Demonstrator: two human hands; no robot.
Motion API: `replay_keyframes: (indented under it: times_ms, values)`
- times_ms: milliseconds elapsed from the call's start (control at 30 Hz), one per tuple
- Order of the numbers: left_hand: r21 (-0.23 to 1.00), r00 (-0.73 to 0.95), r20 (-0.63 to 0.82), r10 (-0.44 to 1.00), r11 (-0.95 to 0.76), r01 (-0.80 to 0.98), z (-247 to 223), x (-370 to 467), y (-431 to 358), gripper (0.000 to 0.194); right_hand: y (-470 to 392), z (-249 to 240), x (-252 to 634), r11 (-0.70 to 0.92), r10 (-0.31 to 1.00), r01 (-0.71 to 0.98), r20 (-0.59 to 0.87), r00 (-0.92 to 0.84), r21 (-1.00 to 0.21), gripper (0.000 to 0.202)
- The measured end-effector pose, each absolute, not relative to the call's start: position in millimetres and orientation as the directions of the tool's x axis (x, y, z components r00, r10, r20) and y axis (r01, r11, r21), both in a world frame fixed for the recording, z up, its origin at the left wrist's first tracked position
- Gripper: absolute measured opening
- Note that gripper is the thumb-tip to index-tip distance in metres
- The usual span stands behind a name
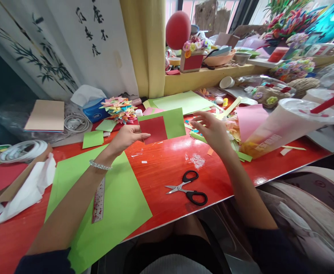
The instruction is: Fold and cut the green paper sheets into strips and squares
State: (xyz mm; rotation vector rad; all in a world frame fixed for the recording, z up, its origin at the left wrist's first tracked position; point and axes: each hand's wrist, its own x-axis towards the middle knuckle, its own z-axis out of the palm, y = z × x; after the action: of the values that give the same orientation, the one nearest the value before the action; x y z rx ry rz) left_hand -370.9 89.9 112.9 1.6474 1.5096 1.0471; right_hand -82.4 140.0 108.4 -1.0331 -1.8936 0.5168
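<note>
My left hand (129,137) pinches a red paper piece (156,129) together with a green paper strip (176,122) behind it, held up above the table. To the right of the strip, my right hand (211,131) is raised with its fingers apart, holding nothing. Black-handled scissors (184,187) lie partly open near the table's front edge. A large green sheet (121,205) lies under my left forearm, with a patterned ruler (98,201) on it. Small white scraps (197,160) are scattered on the red table.
A large cup (278,127) with a red straw stands at the right. Paper scraps and a pink sheet (251,123) lie behind my right hand. Colourful folded paper (119,109) and a tissue pack (95,110) sit back left; a cardboard box (18,179) is far left.
</note>
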Motion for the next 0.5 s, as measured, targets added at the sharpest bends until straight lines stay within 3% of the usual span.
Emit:
replay_keyframes:
  times_ms: [67, 133, 200, 267, 500]
  values:
    - [0.881, -0.018, 0.145, 0.989, -0.121, 0.457, 115, -375, 91, 0.034, 109, 114, -68, 0.625, 0.78, 0.535, 0.43, -0.455, -0.569, 0.029]
    - [0.889, -0.055, 0.173, 0.983, -0.131, 0.439, 119, -378, 91, 0.036, 77, 111, -53, 0.714, 0.661, 0.521, 0.207, -0.721, -0.468, 0.027]
    - [0.909, -0.088, 0.195, 0.977, -0.146, 0.39, 123, -379, 90, 0.038, 51, 99, -42, 0.743, 0.563, 0.493, 0.025, -0.826, -0.453, 0.034]
    - [0.93, -0.106, 0.206, 0.973, -0.161, 0.33, 128, -377, 88, 0.039, 34, 85, -36, 0.741, 0.554, 0.504, -0.019, -0.832, -0.444, 0.038]
    - [0.95, -0.124, 0.22, 0.967, -0.184, 0.251, 143, -369, 78, 0.03, 22, 71, -41, 0.619, 0.73, 0.671, -0.017, -0.683, -0.407, 0.014]
